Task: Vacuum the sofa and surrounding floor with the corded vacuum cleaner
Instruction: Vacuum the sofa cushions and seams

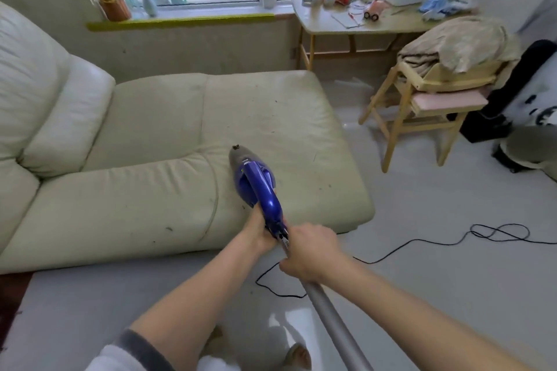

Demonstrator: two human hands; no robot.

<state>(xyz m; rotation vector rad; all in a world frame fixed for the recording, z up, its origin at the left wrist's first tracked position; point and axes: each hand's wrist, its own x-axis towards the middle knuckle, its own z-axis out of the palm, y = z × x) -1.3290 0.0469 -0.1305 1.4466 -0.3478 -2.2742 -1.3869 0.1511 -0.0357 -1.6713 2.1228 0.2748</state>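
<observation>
A person is leaning over a cream sofa (187, 135), pressing the blue vacuum cleaner (256, 184) nozzle onto its seat cushion. The left hand (259, 230) is gripping the vacuum's body; the right hand (310, 253) is curling around its grey tube (334, 328). Crumbs are dotting the sofa, so plenty seems left. The cord (422, 242) is trailing across the floor (437, 295) beside the sofa.

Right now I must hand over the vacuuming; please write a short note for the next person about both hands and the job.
Left hand: grips the rear of the blue vacuum body.
Right hand: grips the silver tube behind it.
Nozzle rests on the sofa seat, at a dark crumb.
Black cord lies looped on the floor, to the right.
Done: cannot tell how much.
Left: specks show on the seat near its front and right; afterwards the floor around.
</observation>
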